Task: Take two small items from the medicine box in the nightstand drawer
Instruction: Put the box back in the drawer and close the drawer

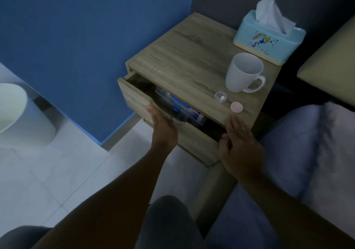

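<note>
Fingers of both hands are held flat and extended, gripping nothing: the left hand is laid on the front panel of the half-open nightstand drawer, the right hand at its right end. Inside, a clear medicine box is seen. On the nightstand top, a small clear cap and a pink disc are set beside a white mug.

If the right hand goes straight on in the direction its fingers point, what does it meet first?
Probably the small round pink disc on the wooden nightstand top: the right hand points up towards it, with the fingers just short of it. Depth is unclear.
</note>
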Demonstrator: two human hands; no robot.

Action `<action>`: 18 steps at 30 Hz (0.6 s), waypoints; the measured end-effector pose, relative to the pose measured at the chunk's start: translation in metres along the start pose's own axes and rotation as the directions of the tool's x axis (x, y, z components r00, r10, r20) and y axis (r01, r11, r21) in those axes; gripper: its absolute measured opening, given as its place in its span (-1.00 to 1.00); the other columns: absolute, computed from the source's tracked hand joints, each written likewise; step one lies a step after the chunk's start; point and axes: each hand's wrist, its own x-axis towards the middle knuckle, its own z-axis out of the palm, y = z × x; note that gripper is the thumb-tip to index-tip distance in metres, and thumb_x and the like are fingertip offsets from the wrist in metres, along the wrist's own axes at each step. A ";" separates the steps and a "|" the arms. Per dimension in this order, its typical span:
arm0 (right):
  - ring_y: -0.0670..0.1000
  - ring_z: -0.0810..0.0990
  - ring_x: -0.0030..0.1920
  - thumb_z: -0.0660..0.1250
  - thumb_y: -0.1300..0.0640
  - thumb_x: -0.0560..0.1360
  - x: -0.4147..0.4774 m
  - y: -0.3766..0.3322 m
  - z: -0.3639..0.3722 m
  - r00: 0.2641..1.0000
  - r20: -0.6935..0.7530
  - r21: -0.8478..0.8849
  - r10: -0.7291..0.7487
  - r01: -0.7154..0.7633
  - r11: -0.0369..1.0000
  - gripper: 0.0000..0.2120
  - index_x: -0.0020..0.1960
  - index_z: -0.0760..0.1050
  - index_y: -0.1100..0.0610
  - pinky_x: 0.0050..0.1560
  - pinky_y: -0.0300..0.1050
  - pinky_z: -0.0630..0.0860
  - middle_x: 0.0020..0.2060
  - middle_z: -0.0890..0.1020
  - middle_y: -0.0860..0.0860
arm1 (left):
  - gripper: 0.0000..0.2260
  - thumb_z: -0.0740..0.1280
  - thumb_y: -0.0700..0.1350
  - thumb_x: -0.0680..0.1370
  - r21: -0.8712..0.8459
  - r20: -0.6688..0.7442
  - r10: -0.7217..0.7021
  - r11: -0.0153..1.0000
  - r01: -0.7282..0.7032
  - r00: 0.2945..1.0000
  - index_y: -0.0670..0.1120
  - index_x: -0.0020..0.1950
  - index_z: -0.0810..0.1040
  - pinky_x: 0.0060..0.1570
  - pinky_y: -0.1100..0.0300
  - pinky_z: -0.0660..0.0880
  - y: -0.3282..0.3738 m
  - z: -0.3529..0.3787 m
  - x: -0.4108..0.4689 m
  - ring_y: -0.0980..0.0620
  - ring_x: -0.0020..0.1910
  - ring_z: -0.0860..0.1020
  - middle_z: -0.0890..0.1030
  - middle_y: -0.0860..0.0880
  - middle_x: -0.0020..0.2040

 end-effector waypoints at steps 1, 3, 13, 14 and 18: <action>0.10 0.37 0.47 0.07 0.03 0.58 0.000 0.001 0.001 1.000 0.001 0.000 -0.003 0.003 1.000 -0.50 0.45 0.39 0.21 0.43 0.07 0.38 0.44 0.43 0.15 | -0.25 0.14 -0.09 0.64 -0.004 0.004 -0.006 1.000 0.006 1.000 -0.07 0.53 -0.42 0.43 0.01 0.20 0.001 0.003 0.003 -0.17 0.56 0.08 -0.21 -0.10 0.61; 0.10 0.35 0.48 0.05 0.02 0.59 0.001 0.003 0.004 1.000 -0.001 0.006 -0.005 0.005 1.000 -0.49 0.45 0.38 0.21 0.44 0.07 0.36 0.44 0.42 0.14 | -0.26 0.13 -0.08 0.64 -0.016 0.010 -0.017 1.000 0.017 1.000 -0.07 0.53 -0.43 0.47 -0.06 0.19 0.004 0.009 0.010 -0.18 0.57 0.06 -0.22 -0.10 0.61; 0.14 0.48 0.39 0.11 0.06 0.55 0.000 0.003 0.010 0.992 -0.123 -0.040 -0.037 0.032 0.999 -0.52 0.38 0.47 0.24 0.41 0.06 0.36 0.35 0.52 0.19 | -0.29 0.09 -0.07 0.66 0.005 -0.020 0.029 1.000 -0.029 0.999 -0.18 0.50 -0.44 0.55 -0.05 -0.06 0.020 0.032 0.029 -0.13 0.58 -0.20 -0.32 -0.16 0.58; 0.15 0.48 0.39 0.11 0.07 0.55 -0.001 0.003 0.010 0.992 -0.122 -0.041 -0.036 0.031 0.999 -0.52 0.38 0.47 0.24 0.41 0.06 0.36 0.35 0.52 0.19 | -0.28 0.09 -0.08 0.66 0.005 -0.020 0.034 0.999 -0.034 0.999 -0.19 0.50 -0.45 0.55 -0.05 -0.07 0.020 0.033 0.031 -0.13 0.58 -0.20 -0.32 -0.17 0.58; 0.16 0.46 0.41 0.12 0.09 0.54 0.000 0.000 0.007 0.995 -0.100 -0.018 -0.012 0.011 1.000 -0.51 0.40 0.45 0.26 0.42 0.10 0.39 0.37 0.50 0.20 | -0.29 0.09 -0.11 0.66 0.002 -0.037 0.049 0.999 -0.049 0.998 -0.21 0.50 -0.44 0.55 -0.04 -0.08 0.022 0.038 0.035 -0.13 0.58 -0.21 -0.30 -0.19 0.58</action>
